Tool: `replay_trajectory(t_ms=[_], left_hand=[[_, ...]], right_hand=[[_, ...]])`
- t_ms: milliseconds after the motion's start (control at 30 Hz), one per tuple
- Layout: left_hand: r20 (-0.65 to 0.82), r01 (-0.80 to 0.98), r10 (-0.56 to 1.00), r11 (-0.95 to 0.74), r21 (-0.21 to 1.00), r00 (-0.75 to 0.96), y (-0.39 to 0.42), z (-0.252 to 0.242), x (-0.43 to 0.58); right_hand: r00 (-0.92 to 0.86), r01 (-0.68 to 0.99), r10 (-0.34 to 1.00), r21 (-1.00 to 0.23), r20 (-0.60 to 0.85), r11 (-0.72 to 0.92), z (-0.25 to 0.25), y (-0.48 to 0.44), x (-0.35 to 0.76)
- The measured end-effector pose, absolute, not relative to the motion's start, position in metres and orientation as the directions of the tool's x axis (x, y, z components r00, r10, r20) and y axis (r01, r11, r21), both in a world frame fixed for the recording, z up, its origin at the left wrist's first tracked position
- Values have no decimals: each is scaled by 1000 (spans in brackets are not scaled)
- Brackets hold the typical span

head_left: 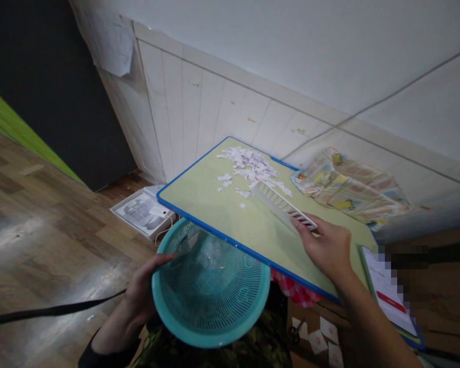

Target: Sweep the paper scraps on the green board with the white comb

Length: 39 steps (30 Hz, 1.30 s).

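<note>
My left hand (140,286) grips the left rim of a teal plastic colander (210,337), thumb over the edge. The colander is under the near edge of a low green table (203,194) with a blue border. A crumpled clear plastic piece (210,255) seems to lie inside it. In my right hand (327,245) is a long white plastic piece with a row of slots (279,204), held by its near end and slanting over the tabletop. Its far end is at the edge of a heap of small torn white paper pieces (249,163).
A patterned cloth (348,189) lies at the table's back right against the wall. A paper with a red band (391,296) rests on the right end. Scissors (295,332) and several paper squares (318,341) are below; an open white box (141,212) sits on the floor.
</note>
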State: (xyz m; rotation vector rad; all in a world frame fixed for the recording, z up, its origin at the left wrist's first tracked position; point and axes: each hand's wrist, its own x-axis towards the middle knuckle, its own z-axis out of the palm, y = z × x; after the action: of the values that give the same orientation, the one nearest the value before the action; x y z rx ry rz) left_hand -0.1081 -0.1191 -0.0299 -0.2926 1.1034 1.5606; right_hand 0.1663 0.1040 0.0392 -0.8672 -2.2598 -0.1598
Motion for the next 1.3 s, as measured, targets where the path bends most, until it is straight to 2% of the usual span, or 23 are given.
replay_trajectory(t_ms=[100, 400, 567, 733, 900, 1100, 1300], left_hand=[[-707, -866, 621, 88, 493, -339, -119, -27, -107], [-711, -866, 619, 96, 490, -334, -119, -26, -108], [-705, -868, 638, 114, 483, -309, -120, -31, -111], [-683, -855, 644, 85, 512, -345, -124, -42, -112], [-669, -863, 662, 66, 501, -338, -127, -51, -114], [-671, -866, 659, 58, 496, -340, -126, -49, -115], [-682, -874, 657, 73, 481, -321, -124, -36, -113]], right_hand=[[-566, 576, 537, -166, 626, 800, 44, 103, 148], [-706, 518, 470, -67, 529, 853, 65, 98, 141], [-715, 549, 482, -21, 507, 836, 84, 103, 160], [-634, 593, 544, -106, 549, 798, 75, 121, 139], [-643, 588, 587, -173, 491, 790, 67, 130, 120], [-657, 506, 621, -362, 427, 783, 74, 118, 127], [-625, 529, 645, -369, 440, 764, 70, 127, 106]])
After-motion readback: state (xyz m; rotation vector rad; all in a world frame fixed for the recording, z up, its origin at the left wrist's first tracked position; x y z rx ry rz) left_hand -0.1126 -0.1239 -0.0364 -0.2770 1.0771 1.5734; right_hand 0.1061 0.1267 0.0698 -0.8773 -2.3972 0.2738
